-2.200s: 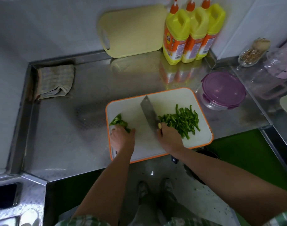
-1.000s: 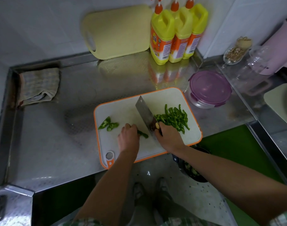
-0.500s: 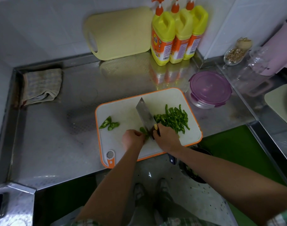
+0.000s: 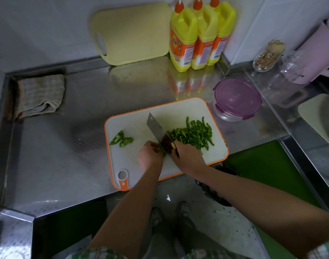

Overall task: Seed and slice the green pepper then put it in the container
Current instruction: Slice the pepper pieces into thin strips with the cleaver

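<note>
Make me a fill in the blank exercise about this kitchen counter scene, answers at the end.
The right hand grips the steel cleaver while the left hand holds a green pepper piece on the white, ___-rimmed plastic cutting board.
The pile of sliced green pepper strips lies to the cleaver's ___.
The round clear container beside the board has a ___ lid.
___ yellow plastic bottles stand against the wall.
Missing words: orange; right; purple; three.

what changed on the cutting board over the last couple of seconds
The left hand left the uncut pepper pieces at the left of the cutting board, carried one piece right to the cleaver and now holds it by the blade. The right hand gripped the cleaver throughout. The sliced pile and the lidded container stayed put.
</note>
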Demonstrator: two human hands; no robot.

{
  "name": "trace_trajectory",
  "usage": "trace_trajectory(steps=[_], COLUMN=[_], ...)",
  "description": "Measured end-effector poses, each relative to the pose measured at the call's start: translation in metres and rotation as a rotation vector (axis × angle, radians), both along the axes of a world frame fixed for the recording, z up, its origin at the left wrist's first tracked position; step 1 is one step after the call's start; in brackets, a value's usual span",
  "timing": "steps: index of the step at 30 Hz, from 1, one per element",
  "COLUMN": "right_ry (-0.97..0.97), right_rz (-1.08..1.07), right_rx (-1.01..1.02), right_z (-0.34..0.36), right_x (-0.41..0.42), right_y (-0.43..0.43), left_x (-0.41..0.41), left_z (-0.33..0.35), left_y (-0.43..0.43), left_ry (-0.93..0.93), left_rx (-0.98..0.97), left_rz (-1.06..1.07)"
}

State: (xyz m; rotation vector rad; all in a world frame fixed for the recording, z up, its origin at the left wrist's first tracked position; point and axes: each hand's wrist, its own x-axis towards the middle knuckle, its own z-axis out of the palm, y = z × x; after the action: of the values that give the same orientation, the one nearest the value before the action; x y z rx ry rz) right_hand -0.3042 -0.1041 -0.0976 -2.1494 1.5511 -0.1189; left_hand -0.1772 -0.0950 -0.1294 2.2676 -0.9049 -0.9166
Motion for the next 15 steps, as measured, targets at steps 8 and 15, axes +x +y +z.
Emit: trace_trajectory(steps=[8, 15], right_ry=[0.004, 0.004], right_rz=[-0.045, -0.027], right_rx=[-0.017, -0.025], right_z=[-0.0041, -0.0026], right_x=[0.0062, 0.0038], right_y=[0.0068, 0.0068], left_x=[-0.0056, -0.0049], left_z=[-0.0028, -0.0044], left_y=[0.0004, -0.0001], left_ry=[0.053, 0.068], left_rx=[0.011, 0.036], left_rz=[0.076, 0.084])
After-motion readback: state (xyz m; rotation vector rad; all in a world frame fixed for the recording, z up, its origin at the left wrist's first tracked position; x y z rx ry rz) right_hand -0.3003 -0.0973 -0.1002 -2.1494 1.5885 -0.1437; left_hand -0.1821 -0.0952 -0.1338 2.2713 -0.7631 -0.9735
